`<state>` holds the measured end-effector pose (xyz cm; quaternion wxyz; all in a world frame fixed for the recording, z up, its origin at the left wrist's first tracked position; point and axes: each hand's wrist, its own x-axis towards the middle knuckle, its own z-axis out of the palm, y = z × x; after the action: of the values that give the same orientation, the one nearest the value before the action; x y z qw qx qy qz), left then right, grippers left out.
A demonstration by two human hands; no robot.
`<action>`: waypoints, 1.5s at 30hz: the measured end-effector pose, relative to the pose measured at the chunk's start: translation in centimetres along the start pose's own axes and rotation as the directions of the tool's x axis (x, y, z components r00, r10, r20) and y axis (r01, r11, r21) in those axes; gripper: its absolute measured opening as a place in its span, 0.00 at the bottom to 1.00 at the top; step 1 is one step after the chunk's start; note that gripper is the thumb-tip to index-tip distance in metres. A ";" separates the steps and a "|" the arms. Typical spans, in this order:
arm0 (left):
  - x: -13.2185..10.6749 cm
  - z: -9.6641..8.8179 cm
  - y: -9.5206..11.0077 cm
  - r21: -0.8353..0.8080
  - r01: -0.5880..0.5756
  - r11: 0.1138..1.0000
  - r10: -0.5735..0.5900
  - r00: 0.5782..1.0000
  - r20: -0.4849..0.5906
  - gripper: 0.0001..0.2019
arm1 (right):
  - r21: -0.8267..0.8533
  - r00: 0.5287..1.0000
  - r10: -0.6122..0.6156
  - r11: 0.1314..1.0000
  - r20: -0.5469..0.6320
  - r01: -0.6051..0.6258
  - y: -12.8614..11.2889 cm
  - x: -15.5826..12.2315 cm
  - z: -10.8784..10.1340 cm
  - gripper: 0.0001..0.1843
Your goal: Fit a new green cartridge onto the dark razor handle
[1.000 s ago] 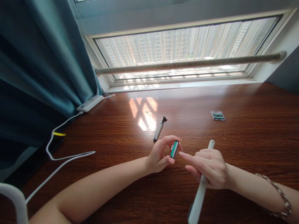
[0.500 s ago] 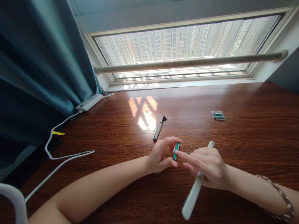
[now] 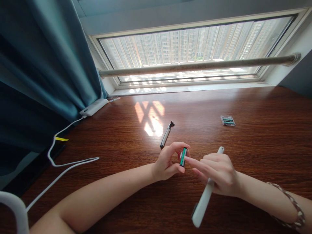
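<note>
Between thumb and fingers, my left hand (image 3: 168,162) holds a razor cartridge (image 3: 183,156) with a green strip and dark ends. The index finger of my right hand (image 3: 218,174) points at the cartridge, its tip at or very near the right edge. That same hand grips a long white brush (image 3: 204,201) with its curled fingers; dark bristles show at the lower end, and the handle tip sticks out above the knuckles. Just beyond my left hand lies a razor handle (image 3: 167,135) with no cartridge on it, grey and black.
A clear plastic case (image 3: 228,120) with green-striped cartridges lies at the back right of the wooden table (image 3: 117,136). On the left are a white power bank (image 3: 94,107), its white cable (image 3: 73,162) and a blue curtain (image 3: 56,58). A window and rail stand behind.
The cartridge has turned slightly and shifted a little left in my left hand. My right index finger has slid from its face toward its right edge; the brush has swung slightly right.
</note>
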<state>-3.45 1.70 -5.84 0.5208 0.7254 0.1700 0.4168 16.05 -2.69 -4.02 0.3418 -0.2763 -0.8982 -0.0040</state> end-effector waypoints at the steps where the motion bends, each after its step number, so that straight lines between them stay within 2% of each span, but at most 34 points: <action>1: 0.0 0.0 0.0 0.003 0.005 1.000 -0.005 1.000 -0.006 0.27 | 0.003 1.000 0.002 1.000 -0.003 -0.002 0.1 0.0 0.0 0.26; 5: 0.1 0.0 0.0 0.021 0.001 1.000 0.000 1.000 -0.029 0.26 | 0.030 0.999 0.031 0.999 -0.035 -0.030 0.6 0.0 0.0 0.23; 8: 0.4 0.1 0.1 0.008 -0.010 1.000 0.010 1.000 -0.007 0.24 | 0.051 0.980 0.181 0.983 -0.088 -0.177 1.3 -0.1 0.0 0.20; 12: 1.1 0.4 0.6 0.051 0.078 0.996 -0.076 0.996 -0.042 0.22 | 0.034 0.867 0.476 0.878 -0.146 -0.477 2.4 -0.2 0.2 0.25; 14: 1.4 0.5 0.8 0.051 0.153 0.987 -0.149 0.985 -0.081 0.21 | 0.036 0.831 0.540 0.840 -0.133 -0.541 2.8 -0.3 0.4 0.24; 20: 1.7 0.6 1.0 0.002 0.295 0.955 -0.292 0.946 -0.143 0.20 | 0.064 0.871 0.485 0.874 -0.085 -0.481 3.0 -0.5 0.6 0.19; 26: 1.8 0.6 0.9 0.004 0.313 0.950 -0.309 0.940 -0.144 0.21 | 0.011 0.819 0.561 0.826 -0.122 -0.564 3.3 -0.5 0.5 0.18; 31: 1.8 0.7 0.7 0.025 0.356 0.934 -0.349 0.926 -0.147 0.21 | -0.020 0.903 0.416 0.907 -0.108 -0.421 3.1 -0.3 0.4 0.17; 33: 1.8 0.7 0.7 0.031 0.359 0.933 -0.350 0.923 -0.161 0.21 | -0.081 0.905 0.409 0.904 -0.114 -0.419 3.0 -0.2 0.4 0.17; 38: 2.1 0.6 0.7 0.030 0.378 0.925 -0.367 0.914 -0.173 0.20 | -0.158 0.873 0.453 0.862 -0.181 -0.481 3.1 -0.2 0.4 0.15; 43: 2.1 0.6 0.5 0.036 0.391 0.920 -0.380 0.909 -0.172 0.20 | -0.150 0.905 0.397 0.896 -0.156 -0.419 3.0 -0.3 0.4 0.16; 45: 2.0 0.6 0.5 0.041 0.389 0.920 -0.376 0.909 -0.179 0.20 | -0.177 0.902 0.405 0.887 -0.148 -0.427 3.0 -0.3 0.4 0.16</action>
<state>-1.86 2.52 -4.59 0.5485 0.6595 0.3676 0.3592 17.45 -0.23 -5.03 0.3521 -0.4955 -0.7931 -0.0380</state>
